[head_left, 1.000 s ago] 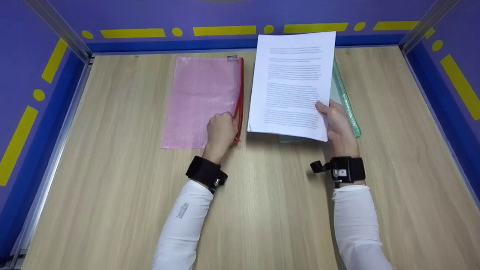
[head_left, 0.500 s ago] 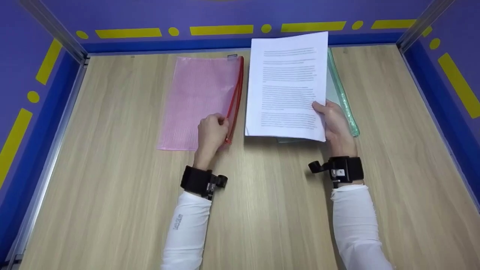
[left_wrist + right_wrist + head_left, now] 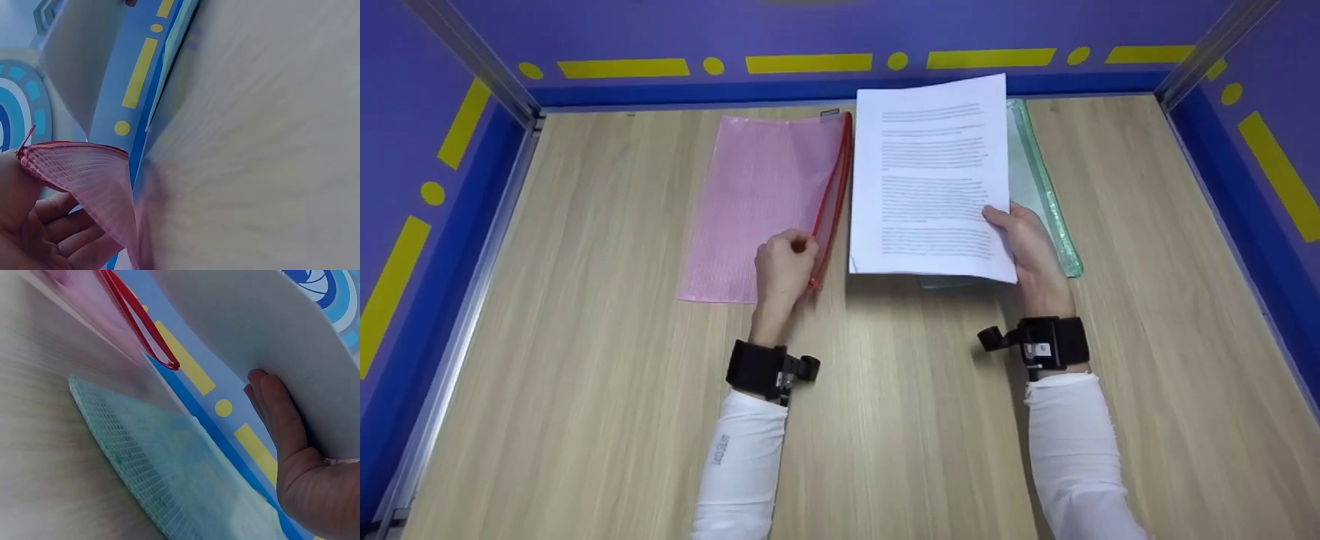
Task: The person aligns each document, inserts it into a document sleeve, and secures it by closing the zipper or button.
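A pink mesh zipper pouch (image 3: 765,180) with a red zipper lies left of centre in the head view. My left hand (image 3: 784,270) pinches its upper layer beside the zipper, and the zipper edge gapes apart, as the left wrist view shows at the pouch's raised mouth (image 3: 79,154). My right hand (image 3: 1035,251) holds a stack of printed paper (image 3: 930,180) by its right edge, thumb on top and fingers beneath. The paper is raised over a green zipper pouch (image 3: 1039,180), hiding most of it; in the right wrist view that green pouch (image 3: 152,455) lies flat below.
Everything sits on a wood-grain table (image 3: 885,420). A blue panel (image 3: 645,37) with yellow marks stands along the far edge, and similar panels flank both sides. Black wrist straps with cameras are on both wrists.
My left hand has shifted slightly left, lifting the pouch's upper layer so the zipper sides have parted. The paper in my right hand has moved a little left and toward me.
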A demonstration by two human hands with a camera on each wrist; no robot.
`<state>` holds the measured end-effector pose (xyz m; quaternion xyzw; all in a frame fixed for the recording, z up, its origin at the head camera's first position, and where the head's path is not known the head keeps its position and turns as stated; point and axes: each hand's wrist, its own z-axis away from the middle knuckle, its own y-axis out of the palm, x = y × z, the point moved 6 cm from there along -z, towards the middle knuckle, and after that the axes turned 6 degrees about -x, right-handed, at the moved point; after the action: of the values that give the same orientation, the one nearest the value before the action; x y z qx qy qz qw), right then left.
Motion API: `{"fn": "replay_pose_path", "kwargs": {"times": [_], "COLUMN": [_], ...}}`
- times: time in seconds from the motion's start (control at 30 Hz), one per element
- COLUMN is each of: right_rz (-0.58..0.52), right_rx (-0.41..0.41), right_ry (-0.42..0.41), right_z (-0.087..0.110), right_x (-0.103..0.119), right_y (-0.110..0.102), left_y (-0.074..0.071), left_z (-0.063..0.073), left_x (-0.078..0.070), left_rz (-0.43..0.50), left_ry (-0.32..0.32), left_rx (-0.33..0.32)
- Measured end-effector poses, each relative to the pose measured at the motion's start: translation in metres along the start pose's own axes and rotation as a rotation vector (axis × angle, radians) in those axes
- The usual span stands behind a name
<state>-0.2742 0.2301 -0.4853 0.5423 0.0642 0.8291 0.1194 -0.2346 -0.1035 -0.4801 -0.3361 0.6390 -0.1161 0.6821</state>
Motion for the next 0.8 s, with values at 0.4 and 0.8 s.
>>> {"fn": "replay_pose_path", "kwargs": {"times": [0.4, 0.8], "right_rz": [0.041, 0.105], "right_rx": [-0.020, -0.019], "right_ry": [-0.062, -0.019], "right_z": [0.008, 0.006], "right_x": [0.014, 0.022], "right_y": [0.001, -0.004], "left_y": [0.003, 0.002], "left_z": [-0.006, -0.008], "left_x": [-0.005, -0.007], "left_rz": [-0.026, -0.044], "left_ry": [0.038, 0.065], "left_rx": [0.006, 0.001]}}
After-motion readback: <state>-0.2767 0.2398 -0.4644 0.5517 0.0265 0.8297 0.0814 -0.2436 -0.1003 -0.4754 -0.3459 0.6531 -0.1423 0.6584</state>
